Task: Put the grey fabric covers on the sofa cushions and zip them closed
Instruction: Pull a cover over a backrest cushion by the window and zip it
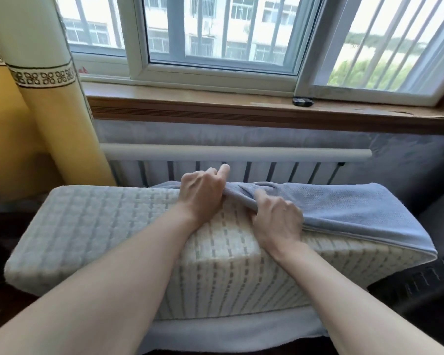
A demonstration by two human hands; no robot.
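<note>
A thick sofa cushion (92, 226) with a pale quilted, striped ticking stands on its long edge in front of me. A grey fabric cover (356, 211) is pulled over its right end and part of its top, with its open edge running diagonally down the front. My left hand (203, 190) grips the bunched cover edge on top of the cushion near the middle. My right hand (277, 221) grips the same edge a little lower and to the right. More of the cover (228, 331) lies under the cushion's bottom edge.
A white radiator (236, 162) and a wooden window sill (215, 101) are right behind the cushion. A yellow curtain (36, 111) hangs at the left. A small dark object (303, 101) lies on the sill. Dark furniture (420, 283) sits at the lower right.
</note>
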